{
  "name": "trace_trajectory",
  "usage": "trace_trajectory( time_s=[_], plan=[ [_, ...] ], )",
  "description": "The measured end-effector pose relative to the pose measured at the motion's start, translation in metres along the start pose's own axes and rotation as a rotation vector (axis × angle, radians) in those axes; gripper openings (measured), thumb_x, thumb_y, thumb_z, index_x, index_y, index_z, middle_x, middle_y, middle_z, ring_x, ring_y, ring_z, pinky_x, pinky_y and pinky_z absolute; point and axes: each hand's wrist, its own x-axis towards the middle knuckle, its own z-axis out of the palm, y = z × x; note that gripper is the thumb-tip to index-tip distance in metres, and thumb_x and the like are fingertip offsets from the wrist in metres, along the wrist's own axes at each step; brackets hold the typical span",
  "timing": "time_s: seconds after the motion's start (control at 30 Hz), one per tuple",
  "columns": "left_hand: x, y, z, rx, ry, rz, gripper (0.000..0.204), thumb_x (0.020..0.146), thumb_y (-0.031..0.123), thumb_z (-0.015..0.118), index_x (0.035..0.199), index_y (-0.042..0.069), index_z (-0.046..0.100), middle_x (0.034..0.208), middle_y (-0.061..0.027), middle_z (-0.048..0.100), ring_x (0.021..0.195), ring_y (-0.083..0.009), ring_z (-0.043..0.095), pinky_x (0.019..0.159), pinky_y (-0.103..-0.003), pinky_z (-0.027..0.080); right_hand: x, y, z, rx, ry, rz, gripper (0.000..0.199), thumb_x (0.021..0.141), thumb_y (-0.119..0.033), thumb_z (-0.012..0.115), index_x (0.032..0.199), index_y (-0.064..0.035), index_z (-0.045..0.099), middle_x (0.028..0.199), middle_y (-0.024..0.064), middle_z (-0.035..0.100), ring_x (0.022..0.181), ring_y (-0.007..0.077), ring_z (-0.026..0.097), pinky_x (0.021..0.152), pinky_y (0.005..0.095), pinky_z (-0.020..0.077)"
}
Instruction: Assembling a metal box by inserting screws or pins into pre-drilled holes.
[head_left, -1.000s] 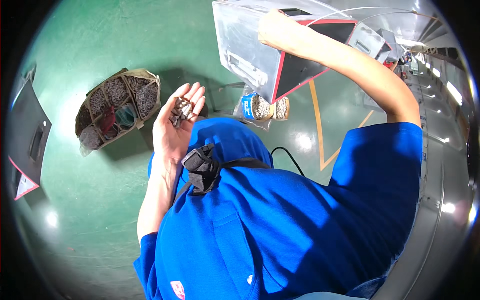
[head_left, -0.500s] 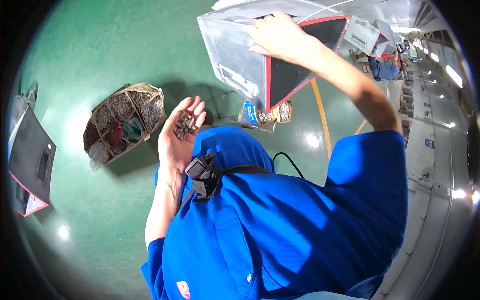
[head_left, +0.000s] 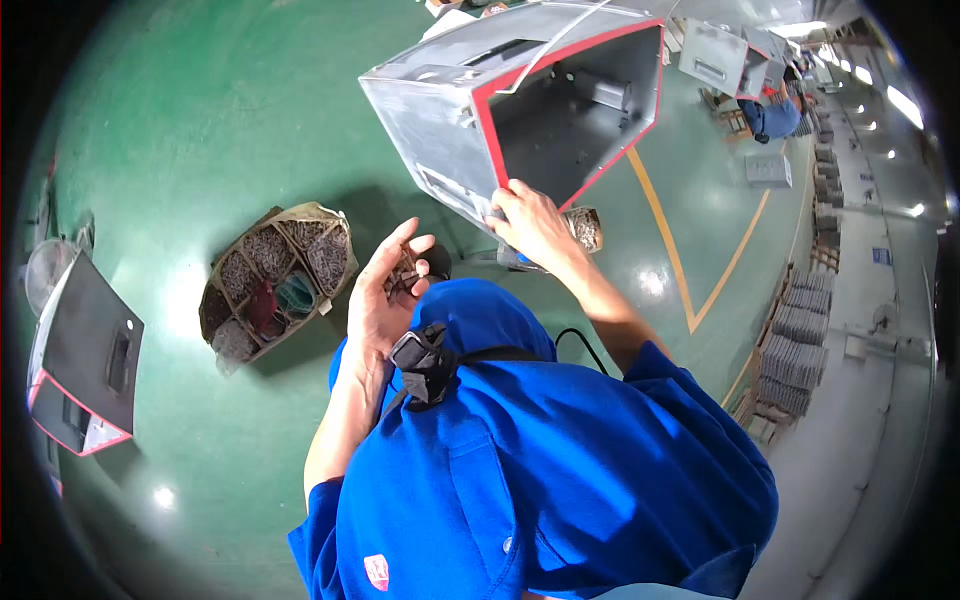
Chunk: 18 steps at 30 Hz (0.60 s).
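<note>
My left hand (head_left: 378,300) is cupped with the palm up, its fingers curled round a small heap of short metal fasteners (head_left: 402,275). To its right stands a grey metal box (head_left: 420,130) with red edging, its open side showing a dark interior. My right hand (head_left: 535,225) is at the box's near lower corner, its fingers closed on the red-edged rim. Whether a small piece is between those fingers is hidden.
A divided carton (head_left: 345,255) of small metal parts sits on the green floor to the left. Another metal box (head_left: 95,340) stands at far left. A bag of parts (head_left: 584,228) lies beyond my right hand. A person (head_left: 775,118) in blue sits far right, near stacked grey panels (head_left: 795,340).
My right hand has come down from the box's top edge to its near lower corner. More of the box's interior shows. My left hand's fingers have curled further in over the fasteners.
</note>
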Motion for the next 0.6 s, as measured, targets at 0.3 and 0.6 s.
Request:
trace_trajectory(
  time_s=[0.3,0.6],
  plan=[
    [-0.008,0.008,-0.009,0.111,-0.090,-0.160,0.041,0.093,0.021,0.041,0.129,0.003,0.044,0.109,-0.0091,0.058,0.079,-0.0160,0.053,0.059,-0.023,0.042,0.027,-0.033,0.028,0.178,0.058,-0.071,0.028,0.074,-0.020,0.068,0.088,0.0002,0.055,0.089,0.0200,0.054,0.077,0.0358,0.061,0.067,0.0425,0.0511],
    [-0.027,0.005,-0.046,0.155,-0.055,-0.191,0.032,0.088,0.021,0.049,0.114,0.004,0.054,0.092,-0.0079,0.061,0.071,-0.0128,0.053,0.054,-0.023,0.038,0.042,-0.074,0.050,0.503,0.141,-0.158,0.052,0.073,-0.018,0.070,0.118,-0.0009,0.050,0.134,0.0298,0.033,0.118,0.0405,0.045,0.099,0.0414,0.0404]
  ],
)
